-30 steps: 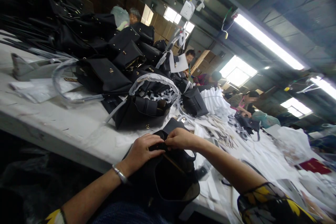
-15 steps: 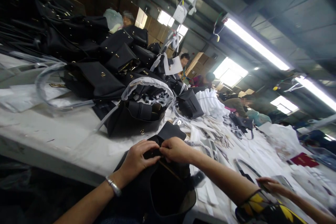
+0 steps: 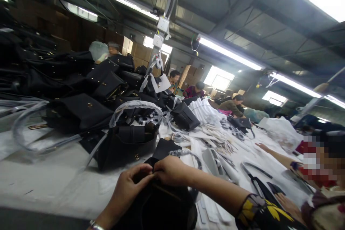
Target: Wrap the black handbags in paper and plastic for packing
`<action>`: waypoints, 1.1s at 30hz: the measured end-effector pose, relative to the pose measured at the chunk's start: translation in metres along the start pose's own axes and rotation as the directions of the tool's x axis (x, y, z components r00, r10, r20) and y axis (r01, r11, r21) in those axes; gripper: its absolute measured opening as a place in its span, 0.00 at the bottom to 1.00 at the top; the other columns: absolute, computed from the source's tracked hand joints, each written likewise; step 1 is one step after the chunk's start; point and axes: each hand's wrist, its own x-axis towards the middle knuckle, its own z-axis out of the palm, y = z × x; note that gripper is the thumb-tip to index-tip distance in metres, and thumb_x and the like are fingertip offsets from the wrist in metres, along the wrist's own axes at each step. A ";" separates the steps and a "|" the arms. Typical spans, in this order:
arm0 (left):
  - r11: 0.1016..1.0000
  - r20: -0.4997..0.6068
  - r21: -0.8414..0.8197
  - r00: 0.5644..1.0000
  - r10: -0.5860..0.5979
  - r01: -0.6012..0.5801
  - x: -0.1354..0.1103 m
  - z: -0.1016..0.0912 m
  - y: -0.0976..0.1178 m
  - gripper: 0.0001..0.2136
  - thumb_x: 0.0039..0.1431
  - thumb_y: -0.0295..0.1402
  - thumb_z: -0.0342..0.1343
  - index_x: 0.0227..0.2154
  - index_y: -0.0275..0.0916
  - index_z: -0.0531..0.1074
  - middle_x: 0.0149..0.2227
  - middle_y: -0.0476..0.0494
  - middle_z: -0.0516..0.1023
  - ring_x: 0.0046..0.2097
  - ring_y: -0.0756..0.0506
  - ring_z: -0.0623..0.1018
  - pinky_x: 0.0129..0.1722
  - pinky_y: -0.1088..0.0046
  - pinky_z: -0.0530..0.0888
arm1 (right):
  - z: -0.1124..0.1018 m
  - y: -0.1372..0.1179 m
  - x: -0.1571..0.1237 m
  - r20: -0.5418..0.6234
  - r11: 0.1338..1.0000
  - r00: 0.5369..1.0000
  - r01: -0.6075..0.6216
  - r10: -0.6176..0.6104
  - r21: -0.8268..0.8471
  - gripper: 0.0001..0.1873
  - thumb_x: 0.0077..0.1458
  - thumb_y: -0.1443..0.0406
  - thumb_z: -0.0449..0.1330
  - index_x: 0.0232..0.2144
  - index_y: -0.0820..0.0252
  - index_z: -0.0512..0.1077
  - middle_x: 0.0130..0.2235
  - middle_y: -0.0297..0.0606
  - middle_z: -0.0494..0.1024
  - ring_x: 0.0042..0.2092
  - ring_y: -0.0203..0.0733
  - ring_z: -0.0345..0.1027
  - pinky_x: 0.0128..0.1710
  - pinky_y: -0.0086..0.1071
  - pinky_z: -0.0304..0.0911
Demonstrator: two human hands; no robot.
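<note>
A black handbag [image 3: 168, 208] sits at the near table edge, its dark opening toward me. My left hand [image 3: 130, 183] pinches the bag's upper edge with curved fingers and thumb. Right against it, my right hand [image 3: 172, 170] is closed on the same edge, and the fingertips of both hands meet there. Whatever small part lies between them is hidden. A black flap [image 3: 164, 149] sticks out just beyond my hands. Behind it stands another black handbag [image 3: 125, 151], its handle [image 3: 136, 105] wrapped in clear plastic.
Black handbags [image 3: 78, 107] pile up at the left and back. White paper strips [image 3: 215, 136] and a white stack [image 3: 206, 111] lie further right. At the right, a co-worker's hand [image 3: 288, 205] rests by a black strap [image 3: 258, 187]. A post with sockets [image 3: 163, 24] rises behind.
The view has swung right and up, so my hands and the bag appear lower. Both hands stay together on the bag's edge. The co-worker at the right has come further into view, an arm reaching out.
</note>
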 end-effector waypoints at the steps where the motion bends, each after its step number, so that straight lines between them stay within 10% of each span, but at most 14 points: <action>1: 0.998 -0.002 -0.054 1.000 -0.020 0.020 0.001 -0.001 0.001 0.15 0.50 0.43 0.66 0.38 0.41 0.78 0.40 0.43 0.83 0.44 0.39 0.80 0.48 0.63 0.76 | 0.002 -0.003 -0.001 -0.032 0.999 0.999 0.002 -0.004 -0.042 0.12 0.59 0.58 0.55 0.38 0.53 0.78 0.33 0.35 0.81 0.33 0.42 0.72 0.29 0.30 0.54; 6: 0.967 0.021 -0.246 0.998 -0.062 0.065 0.005 -0.009 0.014 0.20 0.49 0.40 0.66 0.44 0.37 0.75 0.42 0.39 0.81 0.42 0.40 0.80 0.45 0.63 0.76 | 0.001 -0.011 -0.009 -0.293 0.970 0.937 0.136 -0.192 -0.203 0.27 0.49 0.49 0.66 0.47 0.56 0.71 0.43 0.41 0.79 0.45 0.49 0.71 0.46 0.38 0.59; 14: 0.987 -0.005 -0.149 0.998 -0.065 0.064 -0.005 -0.024 0.023 0.22 0.49 0.42 0.65 0.47 0.38 0.75 0.37 0.44 0.78 0.40 0.44 0.78 0.43 0.68 0.75 | -0.007 -0.022 -0.006 -0.185 0.925 0.941 0.217 -0.284 -0.313 0.18 0.54 0.53 0.64 0.41 0.58 0.76 0.34 0.40 0.82 0.37 0.45 0.74 0.56 0.42 0.52; 26: 0.964 -0.298 0.154 0.940 -0.165 0.218 -0.057 -0.141 -0.024 0.27 0.43 0.51 0.66 0.43 0.38 0.77 0.31 0.47 0.77 0.35 0.45 0.78 0.38 0.73 0.76 | -0.015 -0.017 0.001 -0.184 0.936 0.928 0.284 -0.323 -0.207 0.17 0.53 0.52 0.65 0.41 0.55 0.78 0.33 0.37 0.82 0.37 0.45 0.74 0.49 0.37 0.57; 33: 0.838 -0.255 0.531 0.967 0.020 0.123 -0.041 -0.118 0.004 0.23 0.53 0.54 0.56 0.44 0.43 0.77 0.50 0.40 0.79 0.51 0.35 0.77 0.53 0.58 0.72 | -0.028 -0.001 0.000 -0.149 0.948 0.937 0.319 -0.316 -0.004 0.21 0.50 0.64 0.66 0.48 0.51 0.74 0.47 0.34 0.80 0.46 0.46 0.73 0.42 0.31 0.61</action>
